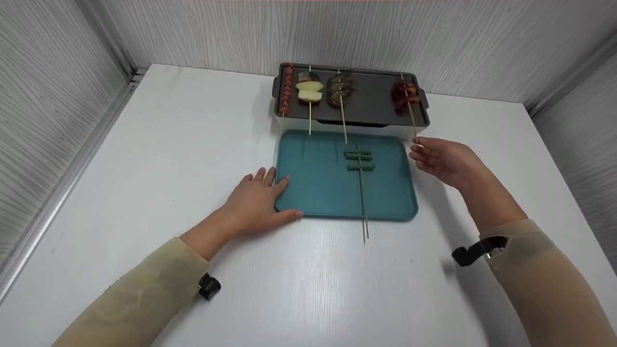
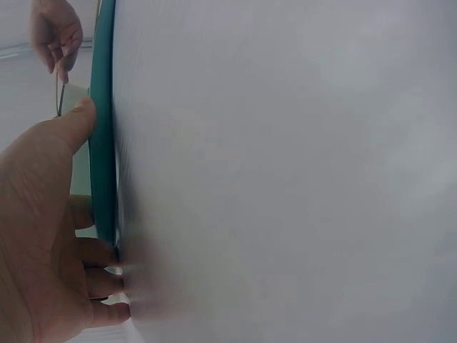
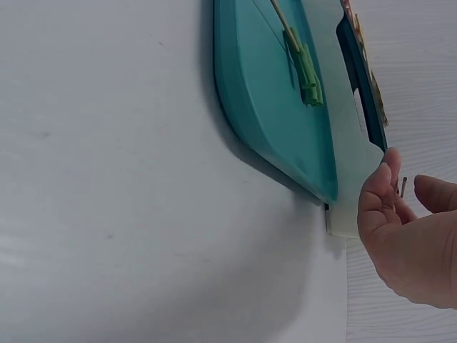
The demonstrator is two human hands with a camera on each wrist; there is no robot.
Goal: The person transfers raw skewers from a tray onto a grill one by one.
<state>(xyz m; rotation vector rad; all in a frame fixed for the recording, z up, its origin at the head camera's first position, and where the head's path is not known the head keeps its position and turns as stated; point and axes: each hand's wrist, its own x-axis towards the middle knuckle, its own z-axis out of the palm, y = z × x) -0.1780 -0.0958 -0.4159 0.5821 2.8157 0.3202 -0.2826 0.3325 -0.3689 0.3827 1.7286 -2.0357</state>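
Observation:
My left hand (image 1: 255,200) lies at the near left corner of a teal tray (image 1: 313,193). Its fingers are spread along the left side and its thumb is on the near edge. At the grill's right end, my right hand (image 1: 446,161) pinches the bare stick end of a skewer (image 1: 413,120) threaded with dark red, glossy pieces. Those pieces rest on the dark plate of an electric grill (image 1: 373,103). A skewer of green stick-like pieces (image 1: 360,167) lies on the tray, its stick reaching past the near edge.
The grill also carries a skewer of small red pieces (image 1: 287,89), one of pale slices (image 1: 310,94) and one of brown curled pieces (image 1: 341,89). It stands behind the tray on a white table (image 1: 308,279). Wood-grain panels (image 1: 217,33) enclose the table's back and sides.

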